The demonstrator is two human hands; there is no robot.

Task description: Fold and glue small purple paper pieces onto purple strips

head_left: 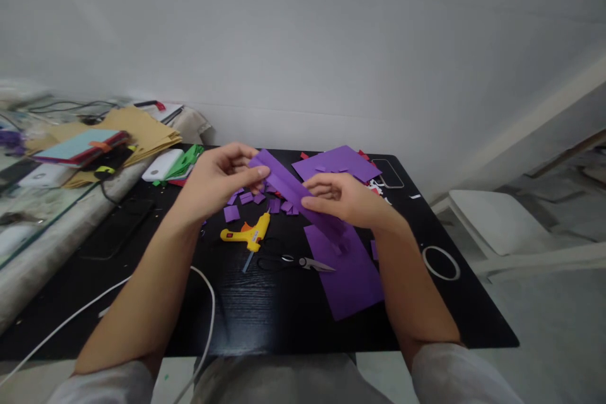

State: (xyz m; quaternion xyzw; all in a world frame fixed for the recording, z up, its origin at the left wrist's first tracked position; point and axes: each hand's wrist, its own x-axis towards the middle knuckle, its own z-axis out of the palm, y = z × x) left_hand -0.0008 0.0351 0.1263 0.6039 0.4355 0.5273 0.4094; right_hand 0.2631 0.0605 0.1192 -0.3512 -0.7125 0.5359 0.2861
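Both hands hold a long folded strip of purple paper (288, 184) above the black table, tilted down to the right. My left hand (225, 173) pinches its upper left end between thumb and fingers. My right hand (338, 199) grips it near the middle, thumb in front and fingers behind. Below the strip lie several small purple paper pieces (231, 213). A yellow glue gun (253, 232) with a clear glue stick rests under my left hand. Scissors (307, 263) lie to its right, their blades over a purple sheet (350, 290).
Another purple sheet (338, 163) lies at the back of the table (265, 322). A tape ring (441, 263) sits at the right. Envelopes (142, 132), a notebook (80, 145) and green paper (187, 161) are at the left. A white cable (211, 303) crosses the front; a white stool (492, 221) stands right.
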